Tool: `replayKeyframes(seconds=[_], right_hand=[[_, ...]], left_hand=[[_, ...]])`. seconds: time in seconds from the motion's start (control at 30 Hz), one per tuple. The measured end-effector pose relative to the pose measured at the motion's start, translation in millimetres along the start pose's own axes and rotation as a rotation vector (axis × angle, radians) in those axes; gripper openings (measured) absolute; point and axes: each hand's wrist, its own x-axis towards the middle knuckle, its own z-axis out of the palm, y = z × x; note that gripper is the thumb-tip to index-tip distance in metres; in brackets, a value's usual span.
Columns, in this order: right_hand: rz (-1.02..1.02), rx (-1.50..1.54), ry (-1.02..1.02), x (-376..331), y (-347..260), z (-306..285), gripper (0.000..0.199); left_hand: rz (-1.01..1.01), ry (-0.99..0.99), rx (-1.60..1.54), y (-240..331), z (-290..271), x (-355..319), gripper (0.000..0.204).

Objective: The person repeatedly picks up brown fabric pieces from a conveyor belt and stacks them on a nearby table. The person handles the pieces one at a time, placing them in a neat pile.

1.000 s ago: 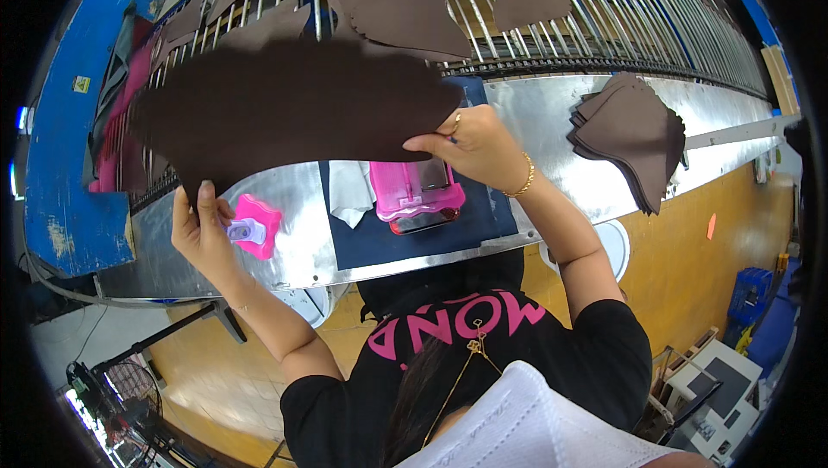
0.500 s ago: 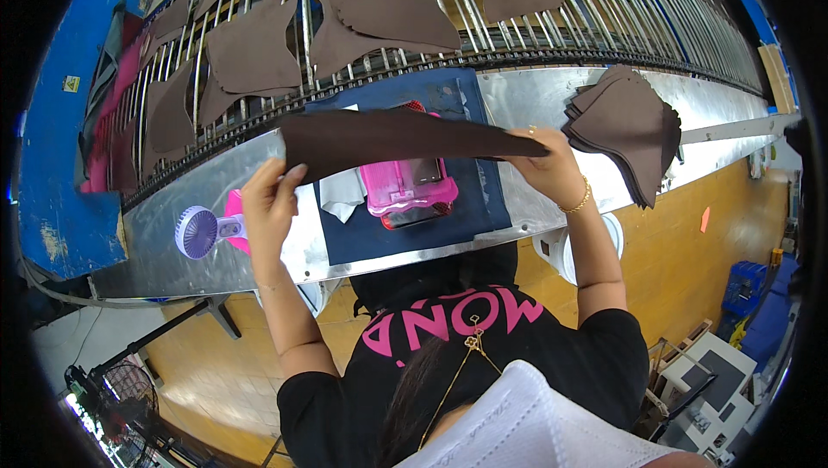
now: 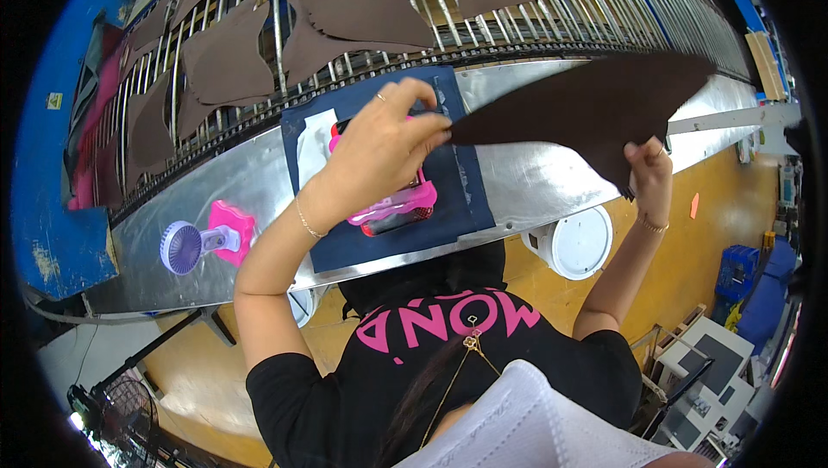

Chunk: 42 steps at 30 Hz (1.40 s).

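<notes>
A dark brown cut sheet piece [image 3: 578,110], fabric or leather, stretches between my two hands above the right part of the metal table [image 3: 526,188]. My left hand [image 3: 375,144] pinches its narrow left tip. At the lower right corner, my right hand [image 3: 651,175] has its thumb and fingers closed on the piece. The stack of similar brown pieces on the table's right side is mostly hidden by it. Below my left hand, a pink holder [image 3: 392,205] with a phone-like dark thing lies on a dark blue sheet [image 3: 470,196].
Beyond the table runs a rack of metal bars [image 3: 595,11], with several brown pieces [image 3: 228,54] spread on it. A purple fan [image 3: 181,248] on a pink base stands at the table's left. A white bucket [image 3: 582,244] is below the table edge.
Both hands have moved right with the brown piece, from above the blue sheet to over the stack. The piece has turned to show its broad face.
</notes>
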Motion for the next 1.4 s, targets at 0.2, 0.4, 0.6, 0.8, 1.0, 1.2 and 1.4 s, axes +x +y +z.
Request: replayKeyframes(seconds=[0.2, 0.4, 0.6, 0.8, 1.0, 1.2, 1.4], right_hand=[[0.051, 0.012, 0.039, 119, 24, -27, 0.031], [0.178, -0.086, -0.179, 257, 90, 2, 0.055], [0.182, -0.256, -0.235, 331, 142, 42, 0.049], [0.193, -0.872, -0.163, 345, 159, 77, 0.042], [-0.008, -0.943, 0.237, 272, 114, 90, 0.036], [-0.143, -0.786, 0.509, 106, 107, 12, 0.029], [0.503, -1.080, 0.498, -22, 149, -34, 0.064]], left_hand=[[-0.182, 0.287, -0.019, -2, -38, 9, 0.034], [-0.466, 0.431, -0.097, -29, -56, -52, 0.041], [-0.742, 0.549, 0.012, -40, -72, -111, 0.044], [-0.809, 0.559, 0.020, -43, -73, -119, 0.043], [-0.734, 0.544, 0.030, -46, -64, -112, 0.042], [-0.718, 0.580, -0.106, -50, -46, -114, 0.039], [-0.579, 0.601, -0.260, -53, -32, -103, 0.043]])
